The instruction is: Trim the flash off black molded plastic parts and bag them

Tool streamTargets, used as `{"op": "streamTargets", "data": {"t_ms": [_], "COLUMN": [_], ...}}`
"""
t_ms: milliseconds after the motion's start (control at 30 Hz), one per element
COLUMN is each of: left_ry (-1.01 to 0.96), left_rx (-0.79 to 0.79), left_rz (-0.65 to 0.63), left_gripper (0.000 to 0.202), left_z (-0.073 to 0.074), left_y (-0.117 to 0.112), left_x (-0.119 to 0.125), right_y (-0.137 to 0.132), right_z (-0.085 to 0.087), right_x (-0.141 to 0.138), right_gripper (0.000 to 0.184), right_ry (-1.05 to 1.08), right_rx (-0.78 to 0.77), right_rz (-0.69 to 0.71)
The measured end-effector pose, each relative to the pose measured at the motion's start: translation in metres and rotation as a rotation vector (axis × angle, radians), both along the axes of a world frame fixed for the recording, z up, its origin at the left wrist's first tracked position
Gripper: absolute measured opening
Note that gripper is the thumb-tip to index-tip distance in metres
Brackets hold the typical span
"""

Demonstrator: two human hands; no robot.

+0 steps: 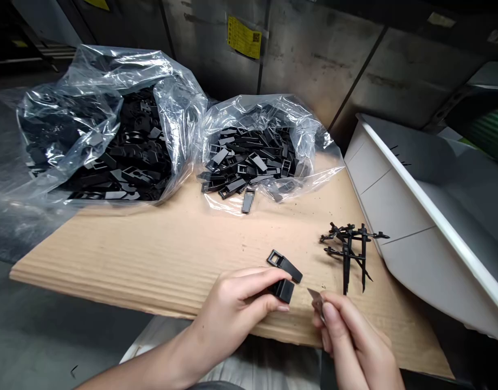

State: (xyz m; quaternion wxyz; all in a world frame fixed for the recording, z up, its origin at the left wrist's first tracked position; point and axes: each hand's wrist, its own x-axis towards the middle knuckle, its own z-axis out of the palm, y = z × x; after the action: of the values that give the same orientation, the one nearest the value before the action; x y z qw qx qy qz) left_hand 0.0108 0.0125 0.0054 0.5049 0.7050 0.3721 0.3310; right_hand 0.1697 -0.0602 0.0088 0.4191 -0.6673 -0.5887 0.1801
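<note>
**Black plastic clip pinched in the left hand, small blade in the right**

The black plastic clip, a flat strap with a rectangular loop at its far end, is clamped between the thumb and fingers of the left hand. A dark block sits under it; whether they are one piece is hard to tell. This all sits just above the near edge of a corrugated cardboard sheet. The right hand is closed on a small metal blade, its tip near the clip but not touching it.

To the right, a tangle of black plastic runners lies on the cardboard. Beyond, two clear plastic bags hold heaps of black parts, with one loose part just outside the right-hand bag. A white bin stands beside the cardboard.
</note>
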Motion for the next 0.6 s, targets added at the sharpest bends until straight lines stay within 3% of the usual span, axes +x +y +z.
{"op": "streamTargets", "data": {"t_ms": [133, 467, 600], "left_ry": [0.009, -0.035, 0.053], "left_rx": [0.059, 0.132, 0.1], "left_rz": [-0.01, -0.03, 0.001], "left_gripper": [0.027, 0.031, 0.025], "left_z": [-0.001, -0.003, -0.002], "left_y": [0.0, -0.002, -0.001], "left_x": [0.0, 0.001, 0.003], "right_y": [0.011, 0.009, 0.003], "right_z": [-0.006, -0.008, -0.011], "right_x": [-0.007, -0.011, -0.013], "right_gripper": [0.013, 0.023, 0.022], "right_ry": [-0.066, 0.041, 0.116], "right_rx": [0.085, -0.04, -0.075], "right_rz": [0.106, 0.131, 0.234]}}
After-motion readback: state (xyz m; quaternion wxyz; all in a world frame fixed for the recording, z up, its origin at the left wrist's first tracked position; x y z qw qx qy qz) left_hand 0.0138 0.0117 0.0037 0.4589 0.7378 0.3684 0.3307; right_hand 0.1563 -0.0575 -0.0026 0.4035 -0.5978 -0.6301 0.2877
